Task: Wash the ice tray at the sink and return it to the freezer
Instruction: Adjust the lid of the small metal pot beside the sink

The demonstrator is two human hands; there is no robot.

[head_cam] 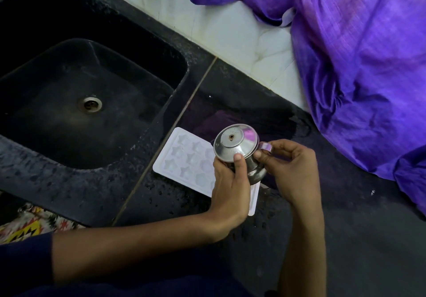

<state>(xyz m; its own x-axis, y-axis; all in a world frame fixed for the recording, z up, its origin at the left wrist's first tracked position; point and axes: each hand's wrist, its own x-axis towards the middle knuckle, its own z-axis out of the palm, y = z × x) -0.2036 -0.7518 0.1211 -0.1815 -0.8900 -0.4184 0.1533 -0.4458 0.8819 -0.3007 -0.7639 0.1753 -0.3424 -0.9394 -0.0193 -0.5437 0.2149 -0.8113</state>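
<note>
A white ice tray (184,158) with star-shaped cells lies flat on the wet black counter, just right of the sink (92,82). Above its right half I hold a small lidded steel pot (237,147). My left hand (230,181) grips the pot's body, its thumb pressed on the lid's rim. My right hand (288,165) pinches the pot's handle on the right side. Both hands and the pot hide the tray's right end.
The black stone sink has a steel drain (90,104) at its centre. A large purple cloth (359,66) is draped over the counter's back right, against the white tiled wall (230,27). Water drops speckle the counter (345,227).
</note>
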